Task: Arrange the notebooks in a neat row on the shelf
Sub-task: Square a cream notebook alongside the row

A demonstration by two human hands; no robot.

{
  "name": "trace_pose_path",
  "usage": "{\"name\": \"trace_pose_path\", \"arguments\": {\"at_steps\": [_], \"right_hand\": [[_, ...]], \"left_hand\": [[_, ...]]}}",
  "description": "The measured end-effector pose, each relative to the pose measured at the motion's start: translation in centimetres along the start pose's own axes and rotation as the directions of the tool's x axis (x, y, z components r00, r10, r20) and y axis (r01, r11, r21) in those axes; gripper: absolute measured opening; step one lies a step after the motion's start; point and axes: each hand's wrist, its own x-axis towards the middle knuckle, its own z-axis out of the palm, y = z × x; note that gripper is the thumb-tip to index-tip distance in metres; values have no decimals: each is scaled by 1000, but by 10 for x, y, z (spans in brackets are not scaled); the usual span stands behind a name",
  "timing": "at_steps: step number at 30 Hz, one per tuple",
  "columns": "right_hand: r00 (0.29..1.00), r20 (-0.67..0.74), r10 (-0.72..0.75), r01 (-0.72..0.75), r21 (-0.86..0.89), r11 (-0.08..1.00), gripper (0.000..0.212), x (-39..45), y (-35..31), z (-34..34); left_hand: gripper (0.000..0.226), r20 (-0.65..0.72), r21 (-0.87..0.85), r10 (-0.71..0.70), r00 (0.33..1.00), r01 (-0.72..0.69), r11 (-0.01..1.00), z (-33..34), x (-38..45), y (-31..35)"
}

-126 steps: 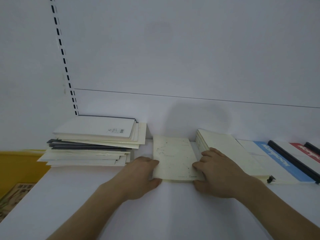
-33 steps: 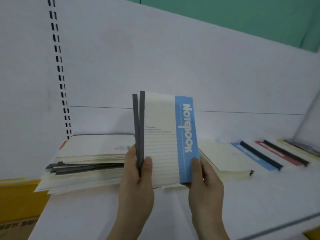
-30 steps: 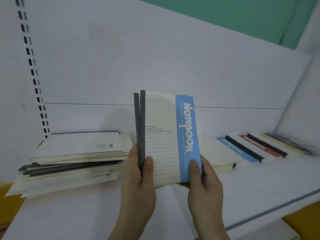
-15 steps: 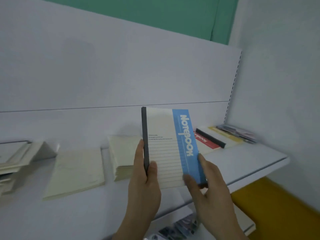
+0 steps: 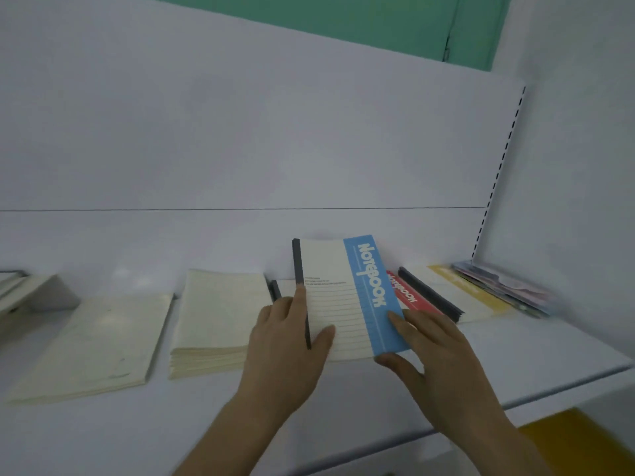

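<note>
Left hand (image 5: 285,341) grips dark spine of blue-striped notebook (image 5: 347,297), thumb on cover, fingers behind. Right hand (image 5: 433,352) pinches its near right corner, finger on blue stripe. Notebook tilted above white shelf (image 5: 515,352), over row. Right of it: red-striped notebook (image 5: 409,297), yellow-striped notebook (image 5: 460,290). Left: cream stack (image 5: 216,317), single cream notebook (image 5: 99,341).
</note>
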Motion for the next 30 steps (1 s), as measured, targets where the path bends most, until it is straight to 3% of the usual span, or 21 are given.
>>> {"name": "trace_pose_path", "arguments": {"at_steps": [3,6,9,11,17,21,30], "right_hand": [[997,63,-36,34,24,999,67,21,13,22],[989,92,-115,112,43,993,72,35,19,43],[985,101,-141,133,77,988,74,46,23,61],[981,123,-148,137,95,986,77,52,27,73],[935,277,-222,180,169,969,78,60,47,100],[915,289,-281,246,150,957,76,68,52,104],[861,372,-347,316,143,938,72,71,56,106]], "left_hand": [[98,182,314,30,983,-87,945,1,17,-12],[92,274,412,31,961,-146,899,6,32,-27],[66,293,448,17,956,-153,881,12,43,-35],[60,332,480,-30,943,-141,866,17,47,-37],[89,360,608,-113,926,-141,781,28,50,-36],[73,351,651,-166,921,-113,751,29,52,-30],[74,391,606,-186,901,-100,789,29,62,-34]]}}
